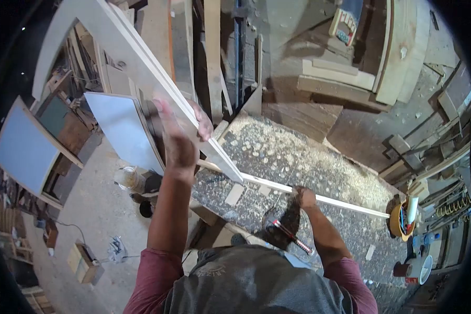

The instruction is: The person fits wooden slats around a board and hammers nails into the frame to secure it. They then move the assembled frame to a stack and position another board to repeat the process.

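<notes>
My left hand (182, 144) is wrapped across a long pale wooden board (136, 65), thumb on its near face and fingers over the far edge. The board tilts up toward the upper left, where it joins an angled arm, and its lower end comes down at a thin wooden strip (345, 204). That strip lies across the workbench (277, 138), and my right hand (304, 198) is closed around it near the middle. A screwdriver-like tool with a red and black handle (293, 238) lies on the bench below my right hand. Small flat wood pieces (235, 194) rest near the joint.
Wood shavings (350, 162) cover much of the bench. A yellow container (400, 220) with tools stands at the right end of the strip. To the left, light blue panels (123, 125) lean above the floor. Boards (340, 78) lie stacked beyond the bench.
</notes>
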`<state>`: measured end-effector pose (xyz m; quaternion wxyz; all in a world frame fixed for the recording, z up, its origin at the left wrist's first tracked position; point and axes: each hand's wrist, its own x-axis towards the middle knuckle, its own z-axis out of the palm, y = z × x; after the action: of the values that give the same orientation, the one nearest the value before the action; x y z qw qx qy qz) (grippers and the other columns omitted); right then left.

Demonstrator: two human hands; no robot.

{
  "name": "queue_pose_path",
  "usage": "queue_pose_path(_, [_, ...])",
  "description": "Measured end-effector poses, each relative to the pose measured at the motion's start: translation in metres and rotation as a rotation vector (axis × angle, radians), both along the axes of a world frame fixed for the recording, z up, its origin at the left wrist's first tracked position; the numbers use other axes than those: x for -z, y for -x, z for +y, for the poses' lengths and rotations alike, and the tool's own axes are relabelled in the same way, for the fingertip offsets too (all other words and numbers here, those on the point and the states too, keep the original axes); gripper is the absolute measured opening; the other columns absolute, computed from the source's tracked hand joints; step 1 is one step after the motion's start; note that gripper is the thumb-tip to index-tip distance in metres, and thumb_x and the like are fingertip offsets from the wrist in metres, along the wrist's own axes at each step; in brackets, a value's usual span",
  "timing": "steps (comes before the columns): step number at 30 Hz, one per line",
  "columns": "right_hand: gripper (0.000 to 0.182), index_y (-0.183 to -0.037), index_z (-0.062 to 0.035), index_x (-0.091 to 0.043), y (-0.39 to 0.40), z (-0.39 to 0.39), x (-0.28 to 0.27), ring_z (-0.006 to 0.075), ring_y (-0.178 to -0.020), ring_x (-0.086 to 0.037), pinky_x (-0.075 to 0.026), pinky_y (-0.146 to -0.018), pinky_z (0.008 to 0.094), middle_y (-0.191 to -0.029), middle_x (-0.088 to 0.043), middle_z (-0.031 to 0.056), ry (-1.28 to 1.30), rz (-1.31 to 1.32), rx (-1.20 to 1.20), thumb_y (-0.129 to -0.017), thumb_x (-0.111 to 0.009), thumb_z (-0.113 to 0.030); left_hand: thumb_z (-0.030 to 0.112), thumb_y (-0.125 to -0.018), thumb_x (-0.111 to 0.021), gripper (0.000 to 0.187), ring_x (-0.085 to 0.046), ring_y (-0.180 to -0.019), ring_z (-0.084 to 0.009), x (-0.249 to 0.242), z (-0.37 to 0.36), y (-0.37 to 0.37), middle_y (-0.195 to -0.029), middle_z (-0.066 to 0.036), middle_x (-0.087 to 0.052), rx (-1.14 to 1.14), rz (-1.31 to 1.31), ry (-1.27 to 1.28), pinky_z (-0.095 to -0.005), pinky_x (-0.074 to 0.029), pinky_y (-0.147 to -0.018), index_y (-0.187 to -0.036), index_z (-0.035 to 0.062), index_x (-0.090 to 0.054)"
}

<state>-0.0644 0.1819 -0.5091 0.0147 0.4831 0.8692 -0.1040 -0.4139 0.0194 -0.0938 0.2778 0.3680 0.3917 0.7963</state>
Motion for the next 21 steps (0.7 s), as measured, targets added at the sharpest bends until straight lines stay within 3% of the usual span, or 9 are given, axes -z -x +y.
queue_pose_path(3, [0.032,-0.116,-0.0227,-0.063,-0.001,0.012,-0.019,0.0309,-0.09,-0.066,-0.052,-0.076,0.0435,-0.099,-0.067,0.0119,0.009,-0.036,-0.009,-0.086,-0.053,-0.022,0.082,-0.082,-0.023,0.077,-0.037,-0.037,-0.0153,0.006,0.001,0.005,-0.047,-0.002,-0.036,0.065,-0.087,0.03,-0.0293,-0.035,-0.041,-0.069,0.0088,-0.045])
queue_pose_path(4, [0.031,-0.111,-0.0249,-0.066,-0.011,0.026,0.011,0.035,-0.079,-0.065,-0.051,-0.067,0.0435,-0.086,-0.068,0.0126,-0.093,0.013,-0.045,-0.08,-0.061,-0.029,0.082,-0.081,-0.024,0.077,-0.038,-0.037,-0.0151,0.007,0.001,0.003,-0.046,-0.002,-0.037,0.057,-0.102,0.033,-0.0291,-0.035,-0.041,-0.069,0.0088,-0.045])
queue_pose_path(5, [0.036,-0.117,-0.0257,-0.063,-0.014,0.031,0.027,0.0346,-0.075,-0.065,-0.05,-0.071,0.0457,-0.084,-0.068,0.0093,-0.123,0.095,-0.063,-0.081,-0.06,-0.028,0.083,-0.081,-0.026,0.077,-0.039,-0.037,-0.015,0.01,0.002,0.002,-0.046,-0.002,-0.038,0.048,-0.118,0.035,-0.0289,-0.036,-0.041,-0.069,0.0088,-0.046])
queue_pose_path(6, [0.044,-0.125,-0.0234,-0.057,-0.001,0.026,0.001,0.0335,-0.088,-0.064,-0.049,-0.079,0.0483,-0.102,-0.067,0.0095,-0.018,-0.181,-0.016,-0.081,-0.06,-0.026,0.082,-0.081,-0.027,0.077,-0.04,-0.037,-0.0151,0.018,0.005,0.004,-0.046,-0.003,-0.039,0.077,-0.139,-0.001,-0.0284,-0.037,-0.04,-0.069,0.0085,-0.046])
queue_pose_path(7, [0.049,-0.13,-0.0186,-0.051,0.011,0.013,-0.033,0.034,-0.106,-0.059,-0.045,-0.089,0.0514,-0.123,-0.057,0.0133,0.003,-0.182,-0.035,-0.082,-0.059,-0.024,0.081,-0.082,-0.027,0.077,-0.041,-0.038,-0.0151,0.023,0.006,0.006,-0.046,-0.003,-0.04,0.109,-0.159,-0.035,-0.028,-0.037,-0.04,-0.069,0.0082,-0.047])
queue_pose_path(10, [0.063,-0.134,-0.0149,-0.047,0.042,0.012,-0.061,0.031,-0.115,-0.053,-0.035,-0.097,0.0513,-0.124,-0.056,0.015,-0.056,0.125,0.064,-0.078,-0.07,-0.03,0.081,-0.079,-0.037,0.076,-0.044,-0.041,-0.0147,0.029,0.0,0.001,-0.048,-0.004,-0.044,0.145,-0.095,-0.058,-0.0266,-0.038,-0.04,-0.07,0.0066,-0.049])
queue_pose_path(13, [0.052,-0.123,-0.0036,-0.052,0.088,0.001,-0.173,0.0404,-0.108,-0.053,-0.044,-0.092,0.0421,-0.118,-0.055,0.0217,-0.163,0.677,-0.153,-0.08,-0.071,-0.025,0.078,-0.081,-0.038,0.074,-0.045,-0.041,-0.0144,0.044,0.004,-0.003,-0.049,-0.005,-0.046,0.206,-0.116,-0.058,-0.0262,-0.038,-0.041,-0.07,0.0063,-0.05])
queue_pose_path(18, [0.05,-0.128,-0.0019,-0.047,0.124,-0.041,-0.392,0.0265,-0.111,-0.055,-0.045,-0.09,0.036,-0.123,-0.054,0.0155,-0.142,1.117,-0.295,-0.086,-0.066,-0.022,0.071,-0.086,-0.04,0.068,-0.047,-0.042,-0.0138,0.059,0.008,-0.027,-0.051,-0.005,-0.048,0.272,-0.195,-0.035,-0.0249,-0.038,-0.041,-0.071,0.0058,-0.051])
queue_pose_path(21, [0.053,-0.137,-0.004,-0.037,0.126,-0.052,-0.474,0.0243,-0.117,-0.052,-0.044,-0.094,0.0366,-0.128,-0.052,0.0117,0.001,1.451,-0.352,-0.093,-0.055,-0.028,0.074,-0.085,-0.04,0.068,-0.045,-0.043,-0.0147,0.062,0.008,-0.04,-0.052,-0.005,-0.045,0.256,-0.16,0.019,-0.0264,-0.038,-0.042,-0.073,0.0066,-0.048])
